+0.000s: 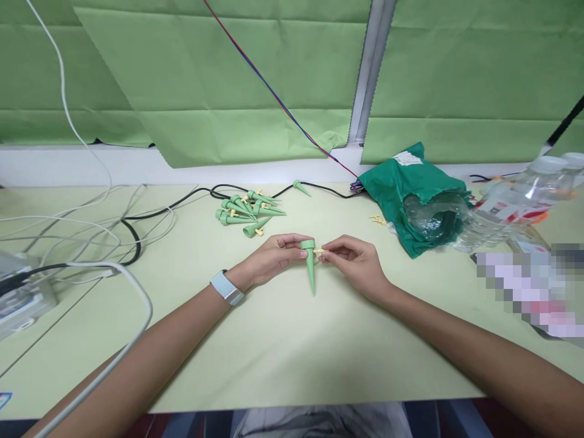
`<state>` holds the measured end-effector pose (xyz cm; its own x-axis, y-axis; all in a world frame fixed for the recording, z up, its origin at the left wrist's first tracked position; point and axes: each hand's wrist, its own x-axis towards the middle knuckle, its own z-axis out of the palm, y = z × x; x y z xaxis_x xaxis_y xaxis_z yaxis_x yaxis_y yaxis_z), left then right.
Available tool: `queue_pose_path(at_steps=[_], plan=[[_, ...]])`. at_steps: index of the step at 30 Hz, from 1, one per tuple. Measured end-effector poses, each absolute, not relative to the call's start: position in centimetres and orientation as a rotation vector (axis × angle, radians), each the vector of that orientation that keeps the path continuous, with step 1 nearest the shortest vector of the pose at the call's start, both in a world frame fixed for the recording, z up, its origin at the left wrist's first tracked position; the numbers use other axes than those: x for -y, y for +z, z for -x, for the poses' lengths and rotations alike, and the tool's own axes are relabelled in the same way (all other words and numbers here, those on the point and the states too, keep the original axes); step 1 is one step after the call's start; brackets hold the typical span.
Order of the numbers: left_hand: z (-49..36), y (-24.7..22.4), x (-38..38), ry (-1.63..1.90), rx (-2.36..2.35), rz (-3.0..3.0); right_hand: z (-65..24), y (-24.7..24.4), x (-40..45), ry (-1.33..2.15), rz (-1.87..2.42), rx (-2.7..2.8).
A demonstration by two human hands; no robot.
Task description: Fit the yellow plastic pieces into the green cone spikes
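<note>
Between my hands a green spike (311, 267) points down, its round cap at the top. My left hand (277, 258) has its fingers closed round the cap from the left. From the right, my right hand (353, 263) pinches a small yellow valve piece (320, 250) against the side of the spike, just below the cap. Whether the valve is seated in the spike cannot be made out. Beyond my left hand lies a pile of green spikes (237, 207), several with yellow valves on them. One more spike (301, 187) lies alone behind.
Small yellow pieces (378, 219) lie beside a green plastic bag (410, 182). Clear plastic bottles (524, 188) stand or lean at the right. Cables (137, 234) and a box-like device (22, 298) occupy the left; a white cable crosses above my left forearm.
</note>
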<state>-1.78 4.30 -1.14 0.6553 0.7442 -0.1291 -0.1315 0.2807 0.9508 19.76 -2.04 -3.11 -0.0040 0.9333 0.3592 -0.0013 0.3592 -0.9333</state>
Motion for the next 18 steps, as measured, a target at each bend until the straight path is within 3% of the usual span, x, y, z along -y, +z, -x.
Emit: queue_pose_path(at_steps=[11, 18], plan=[[1.87, -1.24, -4.35, 0.642, -0.667, -1.136, -19.85, -2.77, 2.44, 0.627, 0.936, 1.578], [1.72, -1.36, -4.05, 0.684, -0.703, -1.174, -19.7, -3.01, 2.46, 0.926, 0.99, 1.453]])
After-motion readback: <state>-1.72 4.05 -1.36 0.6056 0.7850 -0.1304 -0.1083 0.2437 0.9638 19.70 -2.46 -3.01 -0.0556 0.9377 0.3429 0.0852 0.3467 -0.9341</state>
